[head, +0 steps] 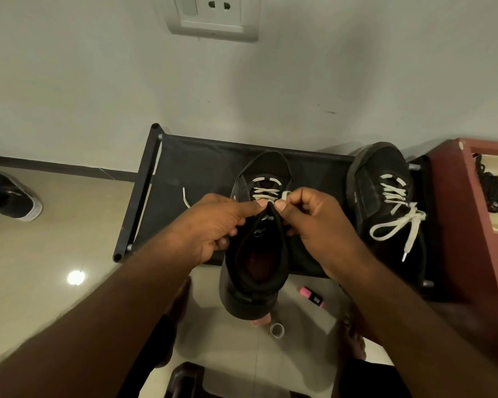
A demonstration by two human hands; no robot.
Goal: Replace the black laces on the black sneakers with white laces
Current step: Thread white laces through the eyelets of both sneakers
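Centre of rack [196, 168], front edge: black sneaker [253, 282], heel overhanging twd viewer, white lace [266, 192] threaded thru toe-side eyelets. L hand [213, 225] & R hand [314, 222] both pinching lace at tongue top, fingers curled. Second sneaker [377, 173], white-laced, at rack's right end. Black laces [492, 191] on red cabinet [454, 196], far right.

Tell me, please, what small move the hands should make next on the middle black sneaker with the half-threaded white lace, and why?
Probably draw the white lace snug and thread it through the next eyelet. The left hand and right hand pinch it at the tongue of the middle black sneaker, laced only toward the toe, while the black sneaker on the right is already tied.
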